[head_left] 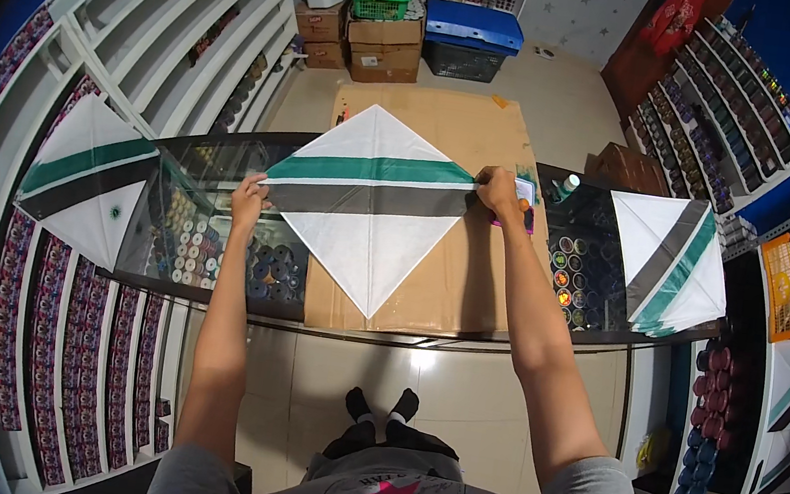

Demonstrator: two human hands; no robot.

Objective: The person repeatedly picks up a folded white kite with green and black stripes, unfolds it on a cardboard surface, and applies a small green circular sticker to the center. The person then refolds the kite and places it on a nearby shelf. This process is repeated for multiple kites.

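Note:
A white diamond kite (385, 246) with a green band and a dark grey band is stretched out over the counter. My left hand (248, 200) pinches its left corner. At the opposite corner, my right hand (499, 191) is closed on the kite's edge. A brown cardboard sheet (435, 106) lies beneath the kite on the glass-topped counter (205, 165). Close to my right hand is a phone-like device (526, 197) with a lit screen and a pink edge, partly hidden by my wrist.
Similar kites lie at the left (87, 173) and right (671, 261) ends of the counter. A small bottle (566, 185) stands right of the cardboard. Thread spools (198, 250) show through the glass. Shelves (184, 25) line the left; boxes (382, 48) and a blue-lidded bin (473, 31) stand beyond.

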